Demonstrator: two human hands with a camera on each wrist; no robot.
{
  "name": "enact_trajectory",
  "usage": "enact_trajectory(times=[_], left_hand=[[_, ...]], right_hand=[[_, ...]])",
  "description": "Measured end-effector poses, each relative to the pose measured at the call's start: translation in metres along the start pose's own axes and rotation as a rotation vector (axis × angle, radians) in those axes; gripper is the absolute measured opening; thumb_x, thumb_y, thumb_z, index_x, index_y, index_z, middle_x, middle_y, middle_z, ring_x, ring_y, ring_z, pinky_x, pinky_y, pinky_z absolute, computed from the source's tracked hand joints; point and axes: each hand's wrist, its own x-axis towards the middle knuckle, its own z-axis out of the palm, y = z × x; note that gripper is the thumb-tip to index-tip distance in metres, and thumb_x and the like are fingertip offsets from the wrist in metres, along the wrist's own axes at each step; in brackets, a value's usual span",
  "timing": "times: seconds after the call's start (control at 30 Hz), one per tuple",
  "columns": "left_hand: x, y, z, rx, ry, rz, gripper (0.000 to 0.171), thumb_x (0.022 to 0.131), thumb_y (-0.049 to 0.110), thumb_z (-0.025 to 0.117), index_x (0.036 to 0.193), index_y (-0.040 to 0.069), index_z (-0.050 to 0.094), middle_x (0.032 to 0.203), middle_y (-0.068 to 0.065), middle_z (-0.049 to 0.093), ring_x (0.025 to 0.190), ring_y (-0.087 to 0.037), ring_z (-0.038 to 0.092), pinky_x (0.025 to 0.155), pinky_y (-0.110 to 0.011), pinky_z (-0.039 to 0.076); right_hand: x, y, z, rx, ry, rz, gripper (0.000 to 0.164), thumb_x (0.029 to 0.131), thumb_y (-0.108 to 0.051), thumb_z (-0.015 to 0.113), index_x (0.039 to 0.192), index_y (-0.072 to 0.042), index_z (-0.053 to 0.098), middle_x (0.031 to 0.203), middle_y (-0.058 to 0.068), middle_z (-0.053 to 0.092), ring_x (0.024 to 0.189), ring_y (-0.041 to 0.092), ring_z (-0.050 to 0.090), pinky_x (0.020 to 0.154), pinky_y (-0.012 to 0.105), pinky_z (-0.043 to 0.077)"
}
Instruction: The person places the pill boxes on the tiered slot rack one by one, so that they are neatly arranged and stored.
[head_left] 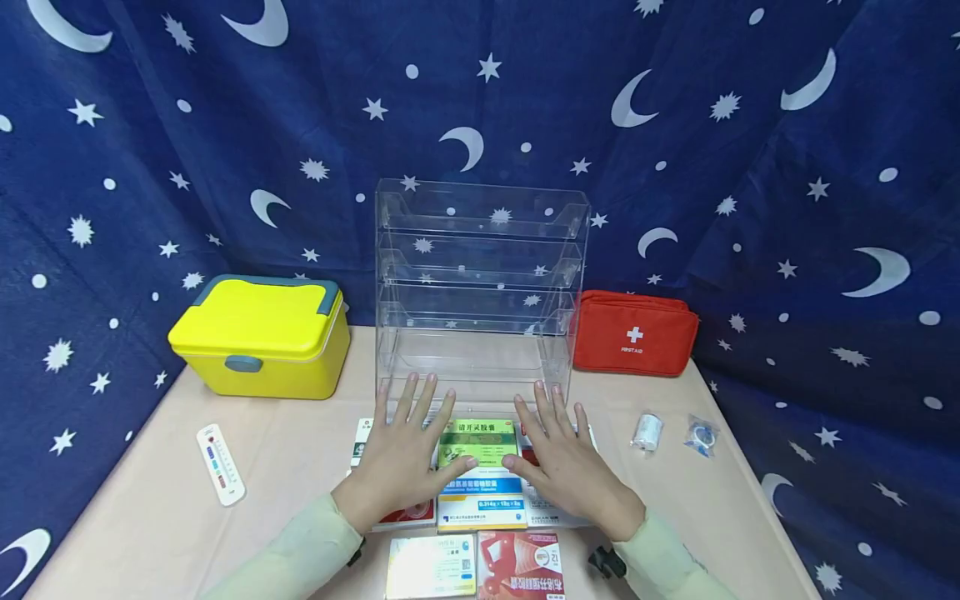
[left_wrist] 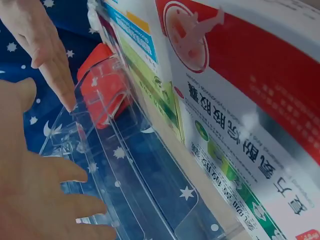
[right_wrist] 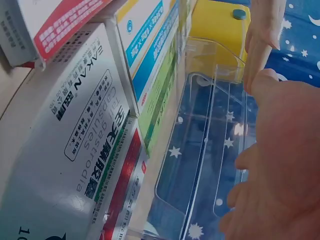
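My left hand (head_left: 405, 458) and right hand (head_left: 558, 467) are held palms down with fingers spread, and neither grips anything. They hover over a group of medicine boxes on the table. Between the thumbs show a green box (head_left: 480, 442) and a white-and-blue capsule box (head_left: 480, 504). Under the left hand is a red-and-white box (left_wrist: 240, 75); a white capsule box (right_wrist: 75, 135) lies under the right. Nearer the front edge lie a white box with yellow edging (head_left: 431, 567) and a pink-red box (head_left: 521, 567). Beyond the fingertips stands a clear tiered rack (head_left: 480, 367).
A yellow lidded case (head_left: 258, 333) stands left of the rack, a red first-aid bag (head_left: 636, 333) right of it. A white thermometer (head_left: 221, 465) lies at the left. On the right are a wrapped white roll (head_left: 647, 433) and a small clear packet with something blue (head_left: 701, 436).
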Motion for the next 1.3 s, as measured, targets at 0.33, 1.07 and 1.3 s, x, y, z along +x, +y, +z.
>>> enact_trajectory(times=[0.33,1.07,1.3], left_hand=[[0.018,-0.034,-0.019,-0.278,0.378,-0.053,0.054,0.093,0.039,0.071,0.137,0.009,0.063,0.146,-0.016,0.049,0.134,-0.038,0.041,0.111,-0.055,0.031],[0.046,-0.097,-0.022,-0.542,0.450,-0.328,0.046,0.101,0.007,0.061,0.145,0.001,0.047,0.115,-0.015,0.059,0.095,-0.029,0.065,0.082,-0.044,0.056],[0.052,-0.105,-0.026,-0.588,0.377,-0.358,0.041,0.102,0.009,0.059,0.141,0.000,0.051,0.108,-0.014,0.062,0.093,-0.028,0.064,0.080,-0.044,0.056]], right_hand=[[-0.006,0.019,-0.014,0.248,0.111,-0.039,0.071,0.099,-0.042,0.065,0.159,-0.017,0.036,0.164,0.007,0.027,0.149,0.031,0.026,0.112,0.058,0.031],[-0.023,0.094,0.024,0.577,0.180,0.535,0.052,0.092,-0.012,0.075,0.140,-0.006,0.054,0.125,0.016,0.061,0.106,0.029,0.060,0.085,0.039,0.057],[-0.022,0.099,0.032,0.523,0.130,0.552,0.062,0.091,-0.017,0.077,0.145,-0.001,0.051,0.130,0.019,0.059,0.104,0.029,0.056,0.089,0.041,0.054]])
